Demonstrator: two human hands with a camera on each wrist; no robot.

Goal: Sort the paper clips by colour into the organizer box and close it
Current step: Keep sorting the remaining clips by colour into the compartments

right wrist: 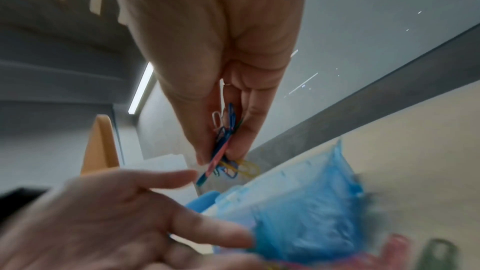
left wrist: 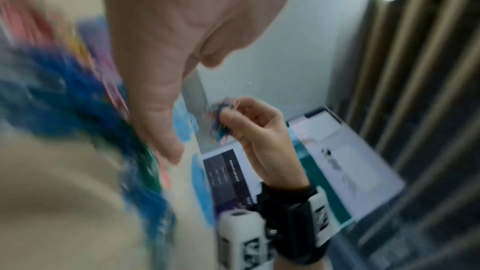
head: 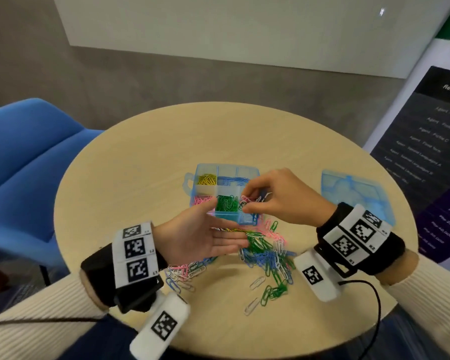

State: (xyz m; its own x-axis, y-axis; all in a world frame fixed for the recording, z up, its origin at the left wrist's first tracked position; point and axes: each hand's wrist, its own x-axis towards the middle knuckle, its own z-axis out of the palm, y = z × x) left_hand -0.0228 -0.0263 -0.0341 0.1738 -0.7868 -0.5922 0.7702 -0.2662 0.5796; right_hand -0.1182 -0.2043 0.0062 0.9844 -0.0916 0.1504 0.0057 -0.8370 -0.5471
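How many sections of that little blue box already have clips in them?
4, from the head view of the box: yellow clips far left, blue clips beside them, pink clips near left, green clips near middle. The right hand hides others.

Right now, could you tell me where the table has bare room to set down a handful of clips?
The table is bare along its far edge beyond the organizer box, at its left side, and in the strip between box and lid. The near middle is crowded with the loose clip pile, under the left hand and right hand.
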